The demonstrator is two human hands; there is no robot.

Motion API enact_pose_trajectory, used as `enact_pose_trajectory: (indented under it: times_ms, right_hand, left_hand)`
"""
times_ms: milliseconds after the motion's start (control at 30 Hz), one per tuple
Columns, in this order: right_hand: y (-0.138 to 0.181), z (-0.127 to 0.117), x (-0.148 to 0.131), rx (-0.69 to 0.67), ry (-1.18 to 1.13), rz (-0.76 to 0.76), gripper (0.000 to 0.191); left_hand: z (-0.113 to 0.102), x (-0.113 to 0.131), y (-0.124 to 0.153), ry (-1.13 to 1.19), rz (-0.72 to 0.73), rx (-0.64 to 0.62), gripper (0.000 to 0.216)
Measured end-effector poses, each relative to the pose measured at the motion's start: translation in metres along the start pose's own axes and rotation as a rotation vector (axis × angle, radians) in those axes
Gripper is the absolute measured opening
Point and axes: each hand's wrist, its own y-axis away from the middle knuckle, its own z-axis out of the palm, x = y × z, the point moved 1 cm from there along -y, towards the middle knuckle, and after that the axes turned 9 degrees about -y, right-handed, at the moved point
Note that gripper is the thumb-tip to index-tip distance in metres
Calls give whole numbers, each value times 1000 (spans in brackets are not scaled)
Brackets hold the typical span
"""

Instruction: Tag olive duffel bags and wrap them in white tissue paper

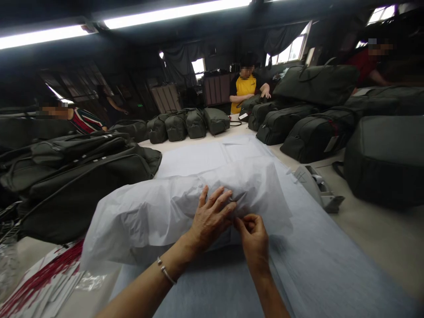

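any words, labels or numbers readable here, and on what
None can be read.
Red and white printed strips: print too blurred.
Tag on a black bag: too small.
Small green sign at the back: too small.
White wrapped bundle under both hands: no print shows.

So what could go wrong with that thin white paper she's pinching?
1. The white paper looks thin and crinkly. The right hand pinches a small bit of it, so it might tear if tugged.
2. The left hand only presses flat on the bundle, so the wrap might slip open there.
3. The tape dispenser sits close beside the paper sheets, so a loose edge might catch on it.
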Motion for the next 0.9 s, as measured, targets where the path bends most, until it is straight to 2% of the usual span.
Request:
enact_pose_trajectory:
  times_ms: [200,400,500,767,833,900]
  right_hand:
    - [-10,4,-1,43,81,27,46]
    - [-14,-5,-7,38,355,106,48]
    - [-10,-9,0,40,356,128,48]
    - [-13,0,11,-89,356,144,41]
    - [-9,-6,11,-140,369,153,42]
    - [-2,-23,5,-202,388,224,48]
  left_hand:
    - [1,0,0,-13,-2,2,47]
    - [3,-1,1,5,0,-16,45]
    - [2,-1,2,15,3,-22,44]
    - [5,1,3,4,-18,3,27]
    - [4,1,0,18,-28,-5,27]
    - [-5,0,-2,44,-27,-33,29]
